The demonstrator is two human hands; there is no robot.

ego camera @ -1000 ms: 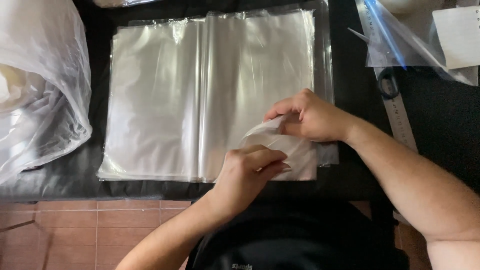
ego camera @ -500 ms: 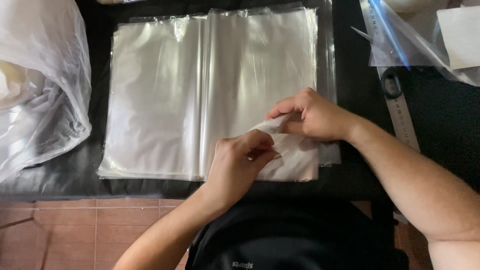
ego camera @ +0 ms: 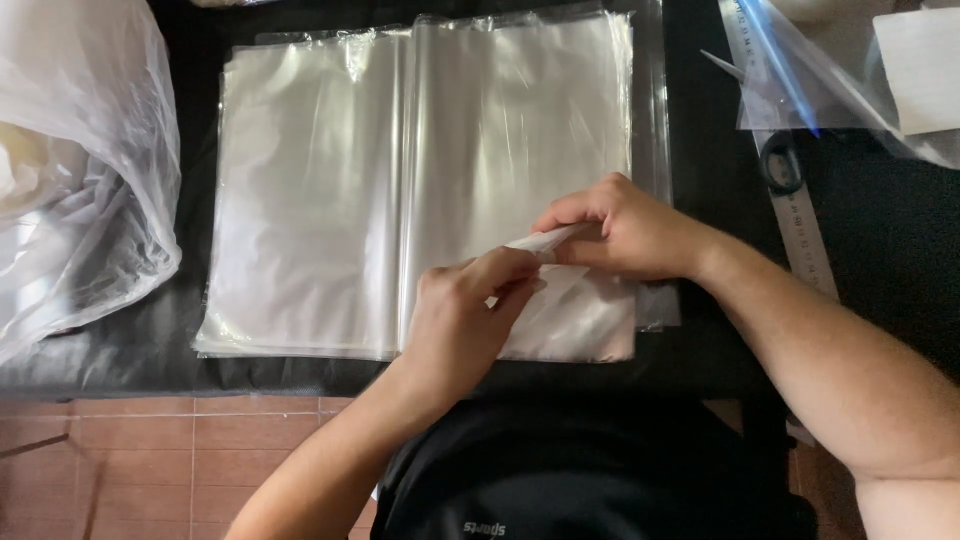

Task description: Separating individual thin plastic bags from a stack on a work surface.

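Both hands, left hand [ego camera: 462, 320] and right hand [ego camera: 620, 230], pinch the folded white piece [ego camera: 545, 240] between them.

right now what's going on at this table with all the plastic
A person is working over a stack of clear plastic bags on a black table. The left hand and right hand together pinch a small folded white piece between their fingers, just above the stack's near right corner. A large crumpled plastic bag sits at the left; a metal ruler and more clear plastic lie at the right.
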